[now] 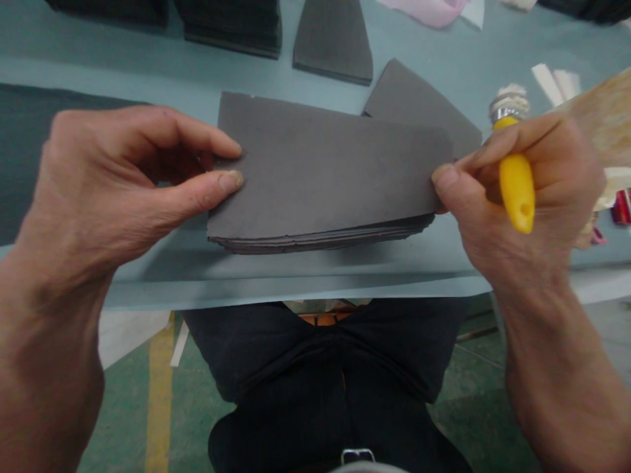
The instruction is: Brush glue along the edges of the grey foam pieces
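Between my hands is a stack of thin dark grey sheets (325, 167), its layered edge facing me just above the table's front edge. My left hand (123, 171) grips the left end, thumb on top and fingertip at the edge. With thumb and forefinger my right hand (527, 177) pinches the right end. That same hand also keeps a yellow-handled brush (517, 190) tucked among its fingers, with pale bristles pointing away from me. Behind the stack, another grey piece (419, 98) lies at an angle, partly covered.
Dark stacks (231, 26) and a tapered grey stack (335, 43) stand at the back of the blue-green table (276, 79). Pink material (428, 10) lies beyond. White strips (555, 84) and a worn tan board (604, 118) are at right. A dark sheet (29, 157) lies left.
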Available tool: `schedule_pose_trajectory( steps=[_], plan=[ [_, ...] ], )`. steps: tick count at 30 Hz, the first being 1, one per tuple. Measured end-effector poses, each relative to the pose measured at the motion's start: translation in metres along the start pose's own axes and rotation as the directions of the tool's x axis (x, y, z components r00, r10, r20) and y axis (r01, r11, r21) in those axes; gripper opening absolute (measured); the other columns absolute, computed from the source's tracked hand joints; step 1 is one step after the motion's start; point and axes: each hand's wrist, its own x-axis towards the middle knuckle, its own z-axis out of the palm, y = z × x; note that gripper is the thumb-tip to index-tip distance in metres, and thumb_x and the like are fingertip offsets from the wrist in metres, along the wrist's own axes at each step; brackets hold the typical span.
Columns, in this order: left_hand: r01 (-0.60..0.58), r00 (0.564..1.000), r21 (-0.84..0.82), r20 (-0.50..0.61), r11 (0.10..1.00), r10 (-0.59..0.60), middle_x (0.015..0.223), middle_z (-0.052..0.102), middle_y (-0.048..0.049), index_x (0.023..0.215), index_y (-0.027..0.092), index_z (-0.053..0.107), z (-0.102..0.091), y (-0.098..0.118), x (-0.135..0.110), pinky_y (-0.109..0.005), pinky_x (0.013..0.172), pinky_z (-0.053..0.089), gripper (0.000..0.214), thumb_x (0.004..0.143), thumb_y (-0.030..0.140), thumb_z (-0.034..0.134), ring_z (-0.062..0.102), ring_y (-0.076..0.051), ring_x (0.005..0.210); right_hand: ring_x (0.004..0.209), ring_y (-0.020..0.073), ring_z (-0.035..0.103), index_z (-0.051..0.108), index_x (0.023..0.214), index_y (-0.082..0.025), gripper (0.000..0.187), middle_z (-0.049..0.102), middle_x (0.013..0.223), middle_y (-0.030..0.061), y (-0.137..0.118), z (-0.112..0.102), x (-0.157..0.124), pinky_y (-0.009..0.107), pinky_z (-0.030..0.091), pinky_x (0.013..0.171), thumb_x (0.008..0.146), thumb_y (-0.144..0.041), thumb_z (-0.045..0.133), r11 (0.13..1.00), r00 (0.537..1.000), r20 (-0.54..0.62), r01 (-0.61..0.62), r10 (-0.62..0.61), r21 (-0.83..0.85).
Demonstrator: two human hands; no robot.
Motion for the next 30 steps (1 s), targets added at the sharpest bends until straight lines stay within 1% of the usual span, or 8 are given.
schedule_pose_trajectory(
  steps=[3,7,10,13,17,23,27,30],
  plan=[
    [-0.003,1.0,-0.011,-0.004,1.0,0.003,0.09,0.079,0.0001,0.114,0.02,0.085,0.0001,-0.0012,-0.0002,-0.021,0.063,0.053,0.048,0.081,0.054,0.088,0.067,-0.01,0.071,0.058,0.0139,0.053,0.06,0.081,-0.029,0.023,0.055,0.068,-0.0065,0.0014,-0.0003,0.0015,0.031,0.044,0.057,0.079,-0.029,0.082,0.996,0.998,0.007,0.058,-0.058,-0.06],
    [-0.006,1.0,-0.029,-0.001,1.0,0.006,0.09,0.08,0.0007,0.113,0.022,0.085,0.0006,-0.0016,-0.0002,-0.02,0.064,0.052,0.042,0.082,0.05,0.091,0.067,-0.009,0.071,0.057,0.0129,0.049,0.06,0.082,-0.029,0.019,0.053,0.068,-0.0066,0.0019,0.0015,0.003,0.031,0.038,0.057,0.077,-0.023,0.078,0.997,0.997,0.012,0.073,-0.072,-0.04],
    [-0.014,1.0,-0.014,0.003,1.0,0.014,0.09,0.079,0.0001,0.115,0.02,0.085,0.0,-0.001,-0.0002,-0.02,0.063,0.052,0.045,0.082,0.051,0.09,0.065,-0.009,0.07,0.058,0.0125,0.047,0.059,0.081,-0.029,0.019,0.054,0.072,-0.0055,-0.0016,0.0031,0.0038,0.03,0.035,0.057,0.077,-0.022,0.076,0.997,0.997,0.007,0.075,-0.075,-0.011],
    [-0.018,1.0,-0.006,0.007,1.0,0.018,0.09,0.079,-0.0005,0.116,0.019,0.084,-0.001,-0.0007,0.0001,-0.019,0.063,0.05,0.047,0.083,0.051,0.089,0.064,-0.008,0.071,0.058,0.0127,0.046,0.059,0.081,-0.029,0.019,0.055,0.073,-0.0051,-0.0037,0.0024,0.0039,0.031,0.034,0.057,0.077,-0.023,0.076,0.997,0.997,0.019,0.079,-0.078,-0.017],
    [-0.026,1.0,0.011,0.01,1.0,0.026,0.09,0.078,0.0012,0.115,0.023,0.085,-0.002,-0.0007,0.0005,-0.023,0.064,0.05,0.046,0.083,0.055,0.088,0.064,-0.009,0.072,0.058,0.0133,0.045,0.06,0.081,-0.03,0.019,0.056,0.073,-0.0054,-0.0018,-0.0002,0.0028,0.033,0.036,0.059,0.077,-0.028,0.079,0.997,0.998,0.034,0.058,-0.056,-0.055],
    [-0.004,1.0,0.026,0.022,1.0,0.004,0.09,0.078,-0.0017,0.113,0.028,0.086,-0.0034,-0.0014,0.0008,-0.034,0.065,0.048,0.037,0.084,0.052,0.088,0.062,-0.015,0.07,0.06,0.0123,0.047,0.061,0.082,-0.027,0.022,0.056,0.073,-0.0052,-0.0003,-0.0003,0.0024,0.034,0.046,0.068,0.08,-0.034,0.082,0.997,0.998,0.034,0.056,-0.055,-0.048],
    [-0.026,1.0,0.036,0.008,0.999,0.026,0.089,0.077,0.001,0.111,0.028,0.086,-0.0039,0.0003,0.0008,-0.03,0.065,0.046,0.036,0.084,0.053,0.086,0.061,-0.012,0.069,0.058,0.0141,0.044,0.061,0.082,-0.03,0.019,0.054,0.07,-0.0055,-0.0018,-0.0002,0.0031,0.034,0.045,0.065,0.077,-0.027,0.079,0.996,0.997,0.044,0.071,-0.069,-0.055],
    [-0.036,0.999,0.056,0.027,0.998,0.035,0.09,0.077,0.0017,0.113,0.026,0.085,-0.0037,0.0024,0.0,-0.029,0.067,0.048,0.039,0.086,0.054,0.082,0.062,-0.012,0.07,0.058,0.0151,0.043,0.06,0.082,-0.031,0.02,0.054,0.07,-0.0056,-0.002,-0.0009,0.003,0.035,0.045,0.064,0.076,-0.024,0.078,0.995,0.997,0.048,0.071,-0.068,-0.068]
  ],
)
